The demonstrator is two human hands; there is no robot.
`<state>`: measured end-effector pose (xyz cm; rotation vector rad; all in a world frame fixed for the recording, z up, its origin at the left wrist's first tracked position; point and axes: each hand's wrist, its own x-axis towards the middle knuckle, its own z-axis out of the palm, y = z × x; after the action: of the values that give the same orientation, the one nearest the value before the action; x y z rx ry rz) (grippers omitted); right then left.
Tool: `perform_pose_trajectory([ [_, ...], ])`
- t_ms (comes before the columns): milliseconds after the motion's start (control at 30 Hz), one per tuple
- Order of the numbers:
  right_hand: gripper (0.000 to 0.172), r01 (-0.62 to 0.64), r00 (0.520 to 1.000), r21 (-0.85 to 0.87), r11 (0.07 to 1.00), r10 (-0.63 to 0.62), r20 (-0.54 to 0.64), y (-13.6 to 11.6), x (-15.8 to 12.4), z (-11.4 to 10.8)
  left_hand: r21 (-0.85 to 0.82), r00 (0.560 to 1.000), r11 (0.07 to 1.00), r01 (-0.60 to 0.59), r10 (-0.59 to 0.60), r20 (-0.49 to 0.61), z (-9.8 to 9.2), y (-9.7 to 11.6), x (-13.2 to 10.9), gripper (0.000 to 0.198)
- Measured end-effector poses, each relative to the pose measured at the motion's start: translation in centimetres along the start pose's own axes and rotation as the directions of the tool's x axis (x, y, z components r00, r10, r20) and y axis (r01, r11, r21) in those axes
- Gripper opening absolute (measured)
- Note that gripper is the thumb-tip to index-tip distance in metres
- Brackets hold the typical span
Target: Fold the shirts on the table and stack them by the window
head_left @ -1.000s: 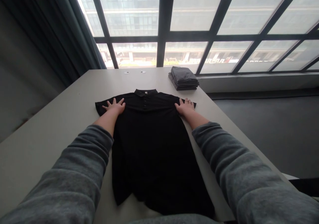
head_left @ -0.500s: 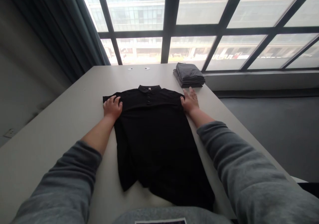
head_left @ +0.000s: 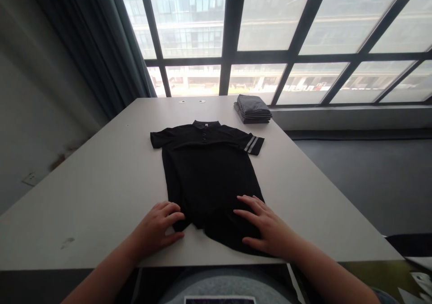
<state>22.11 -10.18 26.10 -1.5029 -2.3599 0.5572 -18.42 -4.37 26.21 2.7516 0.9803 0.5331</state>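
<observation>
A black polo shirt (head_left: 212,173) lies spread on the white table (head_left: 111,182), its collar pointing toward the window. Two pale stripes cross its right sleeve, and its lower hem is uneven and partly folded on the left. At the lower left edge is my left hand (head_left: 157,227), fingers curved and thumb apart, with the fingertips over the fabric. My right hand (head_left: 266,225) is over the lower right of the shirt, fingers spread. Neither hand grips the cloth. Whether the palms press on it, I cannot tell.
A stack of folded grey garments (head_left: 252,108) sits at the table's far right corner. Beyond are a large framed window (head_left: 229,61) and a dark curtain (head_left: 101,47) at left. The table's near edge runs just before my body.
Both hands have left the shoulders and sleeves and come down to the shirt's lower end, near me. The striped sleeve now shows. My view has shifted slightly.
</observation>
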Motion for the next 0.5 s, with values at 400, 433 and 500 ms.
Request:
perform_pose_trajectory([
  [400,0.039,-0.128,0.99,-0.191,0.973,0.114,-0.083,-1.7,-4.3,-0.6,0.022,0.978,0.987,0.158,-0.154,-0.138,-3.9,-1.9,-5.5,0.022],
  [433,0.044,-0.13,0.99,-0.2,0.971,0.116,-0.082,-1.6,-4.6,-0.6,0.015,0.977,0.985,0.17,-0.167,-0.134,-4.5,-2.1,-6.2,0.022],
  [500,0.049,-0.101,0.993,-0.205,0.974,0.086,-0.084,-1.4,-4.9,-0.9,0.007,0.975,0.981,0.192,-0.19,-0.115,-5.6,-2.5,-7.5,0.023],
])
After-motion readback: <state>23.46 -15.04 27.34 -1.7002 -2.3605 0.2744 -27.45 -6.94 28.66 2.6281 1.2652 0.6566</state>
